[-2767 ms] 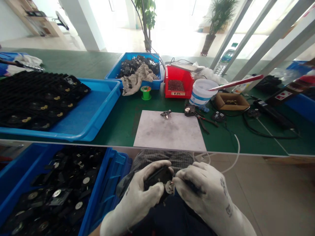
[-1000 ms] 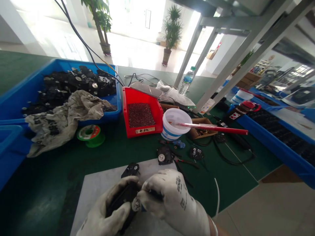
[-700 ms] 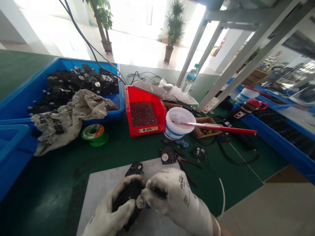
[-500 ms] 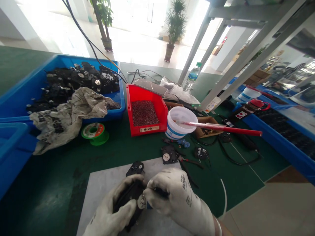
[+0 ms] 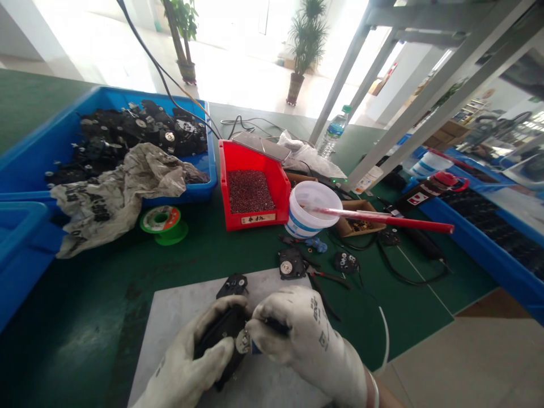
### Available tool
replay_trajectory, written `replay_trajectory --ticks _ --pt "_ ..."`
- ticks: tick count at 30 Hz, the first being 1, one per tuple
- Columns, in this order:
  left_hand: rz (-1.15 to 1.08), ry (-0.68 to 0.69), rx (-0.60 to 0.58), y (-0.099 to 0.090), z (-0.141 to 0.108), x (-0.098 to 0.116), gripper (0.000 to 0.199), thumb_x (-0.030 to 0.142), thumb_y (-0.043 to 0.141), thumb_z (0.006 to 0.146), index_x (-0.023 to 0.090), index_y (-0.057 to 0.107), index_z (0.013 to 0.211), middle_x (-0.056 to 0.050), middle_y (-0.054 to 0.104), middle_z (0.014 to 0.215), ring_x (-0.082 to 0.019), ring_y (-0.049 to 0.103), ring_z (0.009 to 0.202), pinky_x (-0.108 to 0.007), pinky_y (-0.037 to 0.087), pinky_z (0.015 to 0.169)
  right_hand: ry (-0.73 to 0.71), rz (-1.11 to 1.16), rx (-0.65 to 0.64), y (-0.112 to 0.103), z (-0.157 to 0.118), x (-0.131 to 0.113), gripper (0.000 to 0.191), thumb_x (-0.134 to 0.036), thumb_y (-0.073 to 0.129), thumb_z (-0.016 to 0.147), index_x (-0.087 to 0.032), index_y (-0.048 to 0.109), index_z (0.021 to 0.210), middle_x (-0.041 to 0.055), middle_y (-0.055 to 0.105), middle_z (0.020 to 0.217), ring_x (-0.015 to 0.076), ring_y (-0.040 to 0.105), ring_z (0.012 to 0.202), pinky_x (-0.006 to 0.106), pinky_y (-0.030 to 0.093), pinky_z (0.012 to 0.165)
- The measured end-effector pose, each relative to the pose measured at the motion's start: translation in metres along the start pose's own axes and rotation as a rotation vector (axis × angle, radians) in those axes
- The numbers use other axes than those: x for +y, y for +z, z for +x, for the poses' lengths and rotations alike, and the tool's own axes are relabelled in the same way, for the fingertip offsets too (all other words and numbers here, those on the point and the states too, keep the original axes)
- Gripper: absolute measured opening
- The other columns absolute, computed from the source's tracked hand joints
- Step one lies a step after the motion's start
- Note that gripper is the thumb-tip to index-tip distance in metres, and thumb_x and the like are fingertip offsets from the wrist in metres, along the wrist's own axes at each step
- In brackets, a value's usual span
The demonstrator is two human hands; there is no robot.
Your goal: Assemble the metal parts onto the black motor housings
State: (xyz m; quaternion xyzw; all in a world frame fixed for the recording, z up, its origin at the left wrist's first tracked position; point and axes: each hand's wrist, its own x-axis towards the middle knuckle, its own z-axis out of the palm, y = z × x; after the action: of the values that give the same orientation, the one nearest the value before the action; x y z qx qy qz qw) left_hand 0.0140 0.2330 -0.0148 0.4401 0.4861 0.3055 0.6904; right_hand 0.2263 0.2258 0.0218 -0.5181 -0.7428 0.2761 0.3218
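Over a grey mat [image 5: 170, 334] my left hand [image 5: 187, 354], in a white glove, grips a black plastic housing [image 5: 221, 340] with a round metal disc [image 5: 243, 342] at its edge. My right hand [image 5: 301, 334], also gloved, pinches a small dark tool [image 5: 276, 326] with a blue end against that disc. The tool's tip is hidden by the fingers. A second black housing [image 5: 233, 286] lies on the mat just beyond my hands. Farther off on the green bench are another black housing [image 5: 291, 264] and a pair of pliers [image 5: 325, 279].
A blue tray [image 5: 42, 195] holds black parts partly covered by crumpled printed paper [image 5: 114, 195]. Beyond the mat stand a red bin of granules [image 5: 249, 192], a white bucket [image 5: 312, 207] with a red rod, and a solder spool [image 5: 164, 224].
Since the oldest frame, the view has swung and my hands have gone from low near my lap to over the mat. In the last second, my hands and the view have barely shifted.
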Motion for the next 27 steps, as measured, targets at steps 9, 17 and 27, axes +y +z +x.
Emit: replay_trajectory --ticks 9,17,27 --pt "0.019 0.033 0.002 -0.002 0.002 -0.006 0.06 0.06 0.08 0.079 0.023 0.073 0.126 -0.011 0.076 0.126 -0.036 0.071 0.119 -0.033 0.062 0.096 0.005 -0.01 0.013 0.0 0.0 -0.002 0.024 -0.025 0.07 0.092 -0.021 0.063 0.07 -0.0008 0.067 0.067 0.0122 0.059 0.059 0.025 0.037 0.059" --pt "0.054 0.098 -0.032 -0.005 0.005 -0.015 0.057 0.058 0.076 0.083 0.023 0.071 0.128 -0.011 0.077 0.124 -0.033 0.074 0.112 -0.033 0.063 0.093 0.001 0.007 -0.003 0.001 -0.003 0.001 0.022 -0.025 0.07 0.092 -0.02 0.065 0.071 0.0007 0.071 0.07 0.0128 0.062 0.061 0.024 0.04 0.06" --pt "0.057 0.097 -0.016 0.004 0.003 -0.002 0.055 0.059 0.077 0.079 0.022 0.074 0.12 -0.011 0.079 0.116 -0.033 0.075 0.108 -0.032 0.064 0.09 -0.016 -0.007 -0.023 -0.001 -0.004 0.002 0.026 -0.028 0.067 0.096 -0.021 0.064 0.071 0.0008 0.069 0.068 0.0134 0.06 0.061 0.025 0.04 0.06"
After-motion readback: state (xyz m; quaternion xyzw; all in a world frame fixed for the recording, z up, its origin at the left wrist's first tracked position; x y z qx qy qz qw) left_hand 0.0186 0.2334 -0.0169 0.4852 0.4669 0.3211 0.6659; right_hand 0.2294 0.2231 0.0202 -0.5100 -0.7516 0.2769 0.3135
